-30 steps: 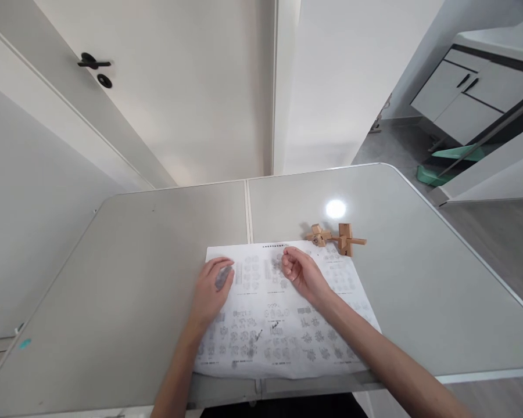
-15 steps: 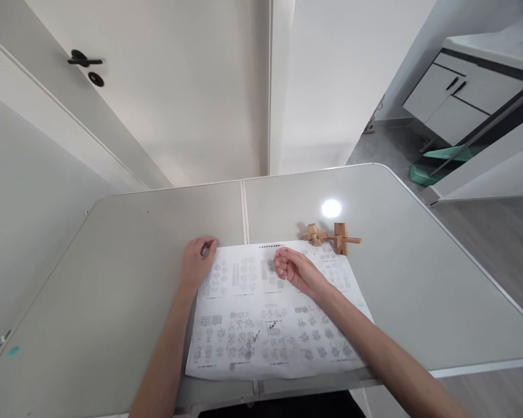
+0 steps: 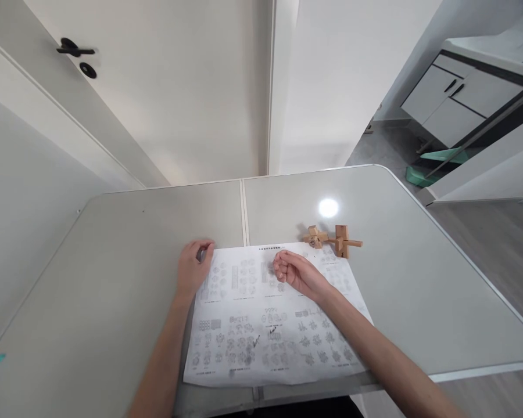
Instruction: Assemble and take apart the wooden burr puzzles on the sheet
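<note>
A large white sheet of paper (image 3: 253, 299) printed with rows of small diagrams lies on the grey table. At its upper left edge rests my left hand (image 3: 194, 266), fingers curled toward the thumb, with a small gap between them and nothing visible inside. My right hand (image 3: 297, 273) lies on the upper part of the sheet, turned on its side with its fingers curled in; I see nothing in it. Just beyond it are two wooden interlocking puzzles: a smaller one (image 3: 314, 238) and a larger cross-shaped one (image 3: 341, 244), close together by the sheet's upper right corner.
The grey table (image 3: 418, 278) has a pale rim and a seam across its middle. Behind it stands a white door (image 3: 178, 87) with a black handle (image 3: 75, 50). A white cabinet (image 3: 462, 96) and a green bin (image 3: 421, 176) are off to the right.
The view has shifted slightly. Both hands keep nearly the same pose on the sheet and table, and the wooden puzzles stay where they were.
</note>
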`<state>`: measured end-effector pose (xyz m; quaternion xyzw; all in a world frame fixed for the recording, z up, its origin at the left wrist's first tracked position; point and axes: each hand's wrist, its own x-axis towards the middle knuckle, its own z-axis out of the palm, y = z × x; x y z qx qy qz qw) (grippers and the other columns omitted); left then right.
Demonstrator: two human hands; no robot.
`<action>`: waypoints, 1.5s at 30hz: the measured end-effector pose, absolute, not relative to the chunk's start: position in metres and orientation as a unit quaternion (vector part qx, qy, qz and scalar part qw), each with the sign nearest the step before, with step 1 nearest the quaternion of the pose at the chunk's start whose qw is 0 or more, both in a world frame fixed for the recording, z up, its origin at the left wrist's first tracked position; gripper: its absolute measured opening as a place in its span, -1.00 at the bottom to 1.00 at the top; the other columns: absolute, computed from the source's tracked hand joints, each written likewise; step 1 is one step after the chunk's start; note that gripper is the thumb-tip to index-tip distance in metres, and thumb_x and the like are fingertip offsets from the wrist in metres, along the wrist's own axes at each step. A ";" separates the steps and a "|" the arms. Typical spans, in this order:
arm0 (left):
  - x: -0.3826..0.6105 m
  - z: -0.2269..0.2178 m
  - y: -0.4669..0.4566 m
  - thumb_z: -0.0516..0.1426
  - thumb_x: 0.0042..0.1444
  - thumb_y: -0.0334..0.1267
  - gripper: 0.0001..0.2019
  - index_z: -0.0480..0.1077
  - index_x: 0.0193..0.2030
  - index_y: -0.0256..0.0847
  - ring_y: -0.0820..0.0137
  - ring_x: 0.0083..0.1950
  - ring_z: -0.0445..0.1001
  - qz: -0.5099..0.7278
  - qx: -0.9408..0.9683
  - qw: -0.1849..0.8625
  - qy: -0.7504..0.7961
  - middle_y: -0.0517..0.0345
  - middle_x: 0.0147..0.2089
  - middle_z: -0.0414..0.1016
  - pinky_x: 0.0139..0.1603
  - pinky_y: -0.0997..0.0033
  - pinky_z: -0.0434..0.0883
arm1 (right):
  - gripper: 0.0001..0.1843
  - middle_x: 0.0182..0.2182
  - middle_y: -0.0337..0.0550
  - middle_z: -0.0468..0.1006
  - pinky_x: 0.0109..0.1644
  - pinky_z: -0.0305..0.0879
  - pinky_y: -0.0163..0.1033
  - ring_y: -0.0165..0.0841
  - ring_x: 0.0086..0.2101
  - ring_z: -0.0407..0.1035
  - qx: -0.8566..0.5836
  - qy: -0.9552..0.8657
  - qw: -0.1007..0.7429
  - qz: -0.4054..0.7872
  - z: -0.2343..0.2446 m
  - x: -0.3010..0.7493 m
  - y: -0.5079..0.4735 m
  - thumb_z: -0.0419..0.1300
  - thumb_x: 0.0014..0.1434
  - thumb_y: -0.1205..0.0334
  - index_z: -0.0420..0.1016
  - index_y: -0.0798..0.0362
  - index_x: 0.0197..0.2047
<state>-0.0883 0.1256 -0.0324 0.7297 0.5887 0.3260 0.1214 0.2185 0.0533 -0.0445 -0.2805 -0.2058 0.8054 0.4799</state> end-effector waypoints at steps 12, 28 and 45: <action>-0.089 -0.033 0.126 0.11 0.38 -0.11 -0.79 0.55 -0.14 -0.10 0.22 -0.05 0.56 0.327 0.721 0.124 0.598 0.06 -0.11 0.64 0.10 0.14 0.49 | -0.76 -0.32 -0.13 0.57 -0.30 0.27 -0.27 -0.40 -0.38 0.38 -0.279 -0.198 0.482 0.806 -0.038 0.218 0.053 0.36 0.36 0.07 0.61 0.09 -0.23; -0.092 -0.033 0.127 0.10 0.38 -0.12 -0.79 0.54 -0.14 -0.09 0.19 -0.01 0.55 0.323 0.717 0.136 0.603 0.05 -0.11 0.65 0.12 0.12 0.47 | -0.75 -0.32 -0.15 0.55 -0.27 0.25 -0.26 -0.39 -0.38 0.36 -0.290 -0.184 0.481 0.807 -0.037 0.216 0.053 0.39 0.33 0.05 0.59 0.07 -0.25; -0.090 -0.029 0.127 0.08 0.38 -0.13 -0.78 0.53 -0.15 -0.09 0.19 -0.04 0.55 0.314 0.713 0.136 0.612 0.04 -0.11 0.65 0.07 0.13 0.48 | -0.73 -0.31 -0.13 0.55 -0.27 0.25 -0.24 -0.37 -0.39 0.35 -0.296 -0.177 0.476 0.809 -0.041 0.215 0.053 0.42 0.30 0.02 0.59 0.06 -0.24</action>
